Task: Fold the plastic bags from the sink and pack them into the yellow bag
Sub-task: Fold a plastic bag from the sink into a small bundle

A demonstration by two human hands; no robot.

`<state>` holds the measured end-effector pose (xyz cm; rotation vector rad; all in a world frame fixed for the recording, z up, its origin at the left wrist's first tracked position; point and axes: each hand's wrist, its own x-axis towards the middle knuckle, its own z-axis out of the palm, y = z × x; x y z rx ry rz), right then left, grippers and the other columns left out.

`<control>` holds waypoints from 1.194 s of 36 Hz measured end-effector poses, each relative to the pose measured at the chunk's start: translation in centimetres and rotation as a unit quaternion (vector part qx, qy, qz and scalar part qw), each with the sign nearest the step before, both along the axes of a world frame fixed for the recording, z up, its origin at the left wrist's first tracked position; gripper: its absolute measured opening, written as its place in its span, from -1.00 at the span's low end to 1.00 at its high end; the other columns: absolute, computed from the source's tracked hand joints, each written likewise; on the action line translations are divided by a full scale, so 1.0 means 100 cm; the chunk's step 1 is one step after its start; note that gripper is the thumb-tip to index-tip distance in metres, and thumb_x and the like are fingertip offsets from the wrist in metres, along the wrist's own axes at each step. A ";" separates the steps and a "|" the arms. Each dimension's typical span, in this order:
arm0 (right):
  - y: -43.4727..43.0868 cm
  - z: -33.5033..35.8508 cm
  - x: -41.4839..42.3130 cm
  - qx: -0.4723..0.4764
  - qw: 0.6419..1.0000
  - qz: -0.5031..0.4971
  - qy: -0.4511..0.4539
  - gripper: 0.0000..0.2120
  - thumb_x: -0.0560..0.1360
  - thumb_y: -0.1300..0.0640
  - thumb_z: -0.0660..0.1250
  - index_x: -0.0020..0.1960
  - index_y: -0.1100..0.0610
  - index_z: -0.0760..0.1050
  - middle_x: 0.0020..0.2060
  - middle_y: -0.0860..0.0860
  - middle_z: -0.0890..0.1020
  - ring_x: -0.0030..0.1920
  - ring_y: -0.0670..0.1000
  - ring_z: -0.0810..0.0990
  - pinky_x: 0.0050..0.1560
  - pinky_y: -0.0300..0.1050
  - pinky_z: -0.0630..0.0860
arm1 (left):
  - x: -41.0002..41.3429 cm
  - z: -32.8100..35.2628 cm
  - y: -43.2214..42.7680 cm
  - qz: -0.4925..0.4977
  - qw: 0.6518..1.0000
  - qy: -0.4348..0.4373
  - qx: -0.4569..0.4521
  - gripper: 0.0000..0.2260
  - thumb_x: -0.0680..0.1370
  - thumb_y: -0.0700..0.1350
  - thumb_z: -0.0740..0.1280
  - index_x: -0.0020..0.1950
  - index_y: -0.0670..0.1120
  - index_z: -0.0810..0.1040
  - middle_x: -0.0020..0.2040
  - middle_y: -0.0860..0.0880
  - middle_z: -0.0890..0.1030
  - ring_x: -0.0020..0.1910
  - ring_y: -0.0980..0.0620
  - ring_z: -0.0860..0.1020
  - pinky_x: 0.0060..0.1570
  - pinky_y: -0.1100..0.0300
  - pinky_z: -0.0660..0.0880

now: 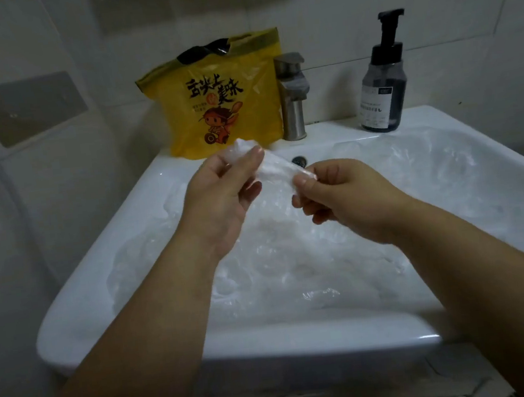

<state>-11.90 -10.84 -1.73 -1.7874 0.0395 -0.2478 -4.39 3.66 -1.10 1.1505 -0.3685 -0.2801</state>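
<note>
While both of my hands are hovering over the sink [270, 337], I am holding a small folded plastic bag [275, 169] stretched between them. My left hand [221, 196] is gripping one end, with fingers and thumb curled round the crinkled plastic. My right hand [342, 195] is pinching the other end between thumb and forefinger, its remaining fingers curling loosely underneath. The folded bag is running as a narrow strip from one set of fingertips to the other, clear of everything below.

Beneath my fingers, a heap of loose clear bags [294, 260] is lying crumpled in the basin, spreading out past both hands. Just beyond my left fingertips, the yellow bag [223, 98] is standing upright on the back ledge of the sink, against the tiled wall. Beyond the gap between my hands a metal tap [293, 96] is standing right beside the yellow bag. Farther off, beyond my right hand, a dark pump bottle [383, 86] is sitting on the ledge.
</note>
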 end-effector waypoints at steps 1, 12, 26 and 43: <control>0.003 -0.001 0.001 0.019 1.000 0.003 -0.001 -0.78 0.60 0.13 0.23 -0.17 0.16 0.55 -0.33 -0.01 0.60 -0.36 -0.11 0.49 -0.32 -0.28 0.50 | 0.000 -0.001 -0.001 -0.033 0.999 0.005 -0.002 -0.68 0.41 -0.03 0.47 0.09 -0.11 0.52 -0.10 -0.01 0.64 -0.09 0.09 0.61 0.00 0.22 0.54; 0.014 -0.007 0.004 0.014 0.999 0.051 0.005 -0.84 0.60 0.19 0.22 0.01 0.15 0.58 -0.30 0.10 0.58 -0.33 -0.03 0.47 -0.34 -0.26 0.42 | -0.017 -0.012 -0.021 -0.067 0.977 -0.029 0.199 -0.67 0.66 0.06 0.11 -0.05 -0.01 0.63 -0.27 -0.12 0.57 -0.23 -0.03 0.53 -0.14 0.18 0.54; -0.001 -0.001 0.003 0.052 0.995 0.029 0.077 -0.84 0.57 0.17 0.27 0.00 0.25 0.57 -0.29 0.06 0.62 -0.37 -0.09 0.51 -0.35 -0.29 0.50 | -0.002 -0.004 -0.001 0.088 0.983 -0.014 0.160 -0.81 0.52 0.02 0.40 -0.16 -0.10 0.60 -0.35 0.05 0.60 -0.35 0.14 0.55 -0.39 0.33 0.48; -0.024 0.009 -0.002 0.093 0.994 -0.002 0.060 -0.85 0.56 0.31 0.25 0.00 0.18 0.59 -0.25 0.10 0.61 -0.31 -0.04 0.55 -0.27 -0.23 0.55 | -0.001 0.001 0.019 -0.121 0.964 -0.018 0.237 -0.83 0.56 -0.29 0.30 0.03 -0.08 0.62 -0.19 -0.08 0.71 -0.28 0.14 0.64 -0.29 0.36 0.57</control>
